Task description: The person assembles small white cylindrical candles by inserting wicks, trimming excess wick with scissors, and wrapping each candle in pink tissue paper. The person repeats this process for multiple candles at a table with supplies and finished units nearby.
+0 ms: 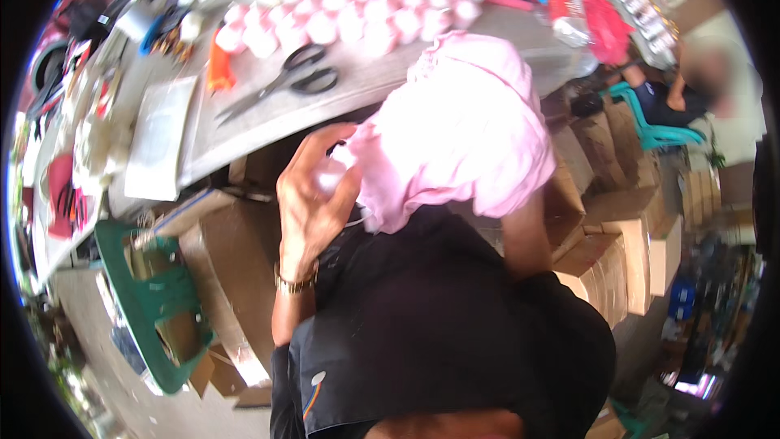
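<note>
Fingers (321, 146) of the left hand (313, 195) are curled closed around a small pale pink jar (331, 175), held up just below the near edge of the worktop (244, 126). Only part of the jar shows between thumb and fingers, so whether it carries a lid cannot be told. The right hand is wholly wrapped in a pink cloth (463, 130), pressed against the jar's right side; its fingers are hidden, so I cannot tell how far they are closed, though the cloth looks bunched in the grip. A gold wristband (294, 283) sits on the left wrist.

Judging by the way cloth and jar meet, this jar is being wiped, one of many. On the far part of the worktop stands a dense cluster of similar pink-and-white jars (357, 8), several rows deep, all upright and close together. Whether those are already wiped or still waiting cannot be read from this view; no separate second group shows. So the work looks to be somewhere mid-batch, with one jar in hand and not yet set down.

Black-handled scissors (292, 77) lie open on the worktop between the jars and the hands, with an orange tool (218, 69) just left of them. Stacked cardboard boxes (626, 252) stand to the right, a green plastic chair (154, 301) to the left.
</note>
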Tool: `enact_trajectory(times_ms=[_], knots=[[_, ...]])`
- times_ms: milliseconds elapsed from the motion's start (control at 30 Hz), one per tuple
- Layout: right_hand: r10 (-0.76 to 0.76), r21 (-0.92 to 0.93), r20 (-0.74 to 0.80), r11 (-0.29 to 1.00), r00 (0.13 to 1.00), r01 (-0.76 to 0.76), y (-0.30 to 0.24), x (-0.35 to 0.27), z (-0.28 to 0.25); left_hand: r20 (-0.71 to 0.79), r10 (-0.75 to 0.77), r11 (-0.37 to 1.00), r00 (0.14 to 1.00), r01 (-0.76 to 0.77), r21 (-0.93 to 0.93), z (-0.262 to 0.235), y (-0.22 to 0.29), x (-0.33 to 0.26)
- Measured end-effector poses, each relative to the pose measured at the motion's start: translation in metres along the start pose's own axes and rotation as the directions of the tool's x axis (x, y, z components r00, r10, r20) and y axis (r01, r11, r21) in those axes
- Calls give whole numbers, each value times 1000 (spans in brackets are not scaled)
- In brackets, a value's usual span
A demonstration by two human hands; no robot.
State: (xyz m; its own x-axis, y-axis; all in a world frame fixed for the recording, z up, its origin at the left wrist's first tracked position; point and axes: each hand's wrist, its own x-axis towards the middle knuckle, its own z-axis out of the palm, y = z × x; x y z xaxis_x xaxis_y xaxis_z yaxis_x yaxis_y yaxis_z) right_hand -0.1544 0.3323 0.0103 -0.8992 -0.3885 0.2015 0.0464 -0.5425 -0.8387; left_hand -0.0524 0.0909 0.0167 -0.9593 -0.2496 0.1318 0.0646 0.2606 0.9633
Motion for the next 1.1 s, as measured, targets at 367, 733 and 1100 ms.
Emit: enact_trajectory(times_ms=[367,733,1100], knots=[[152,-46,74,988,986,-149,38,-18,31,-55,-30,961,998,13,-277,8,-12,2],[193,-157,273,975,942,-155,22,-34,32,-205,0,944,979,-67,-322,-5,-10,0],[49,-323,15,945,999,-42,41,-41,38,-268,198,853,943,-301,-427,3,7,23]])
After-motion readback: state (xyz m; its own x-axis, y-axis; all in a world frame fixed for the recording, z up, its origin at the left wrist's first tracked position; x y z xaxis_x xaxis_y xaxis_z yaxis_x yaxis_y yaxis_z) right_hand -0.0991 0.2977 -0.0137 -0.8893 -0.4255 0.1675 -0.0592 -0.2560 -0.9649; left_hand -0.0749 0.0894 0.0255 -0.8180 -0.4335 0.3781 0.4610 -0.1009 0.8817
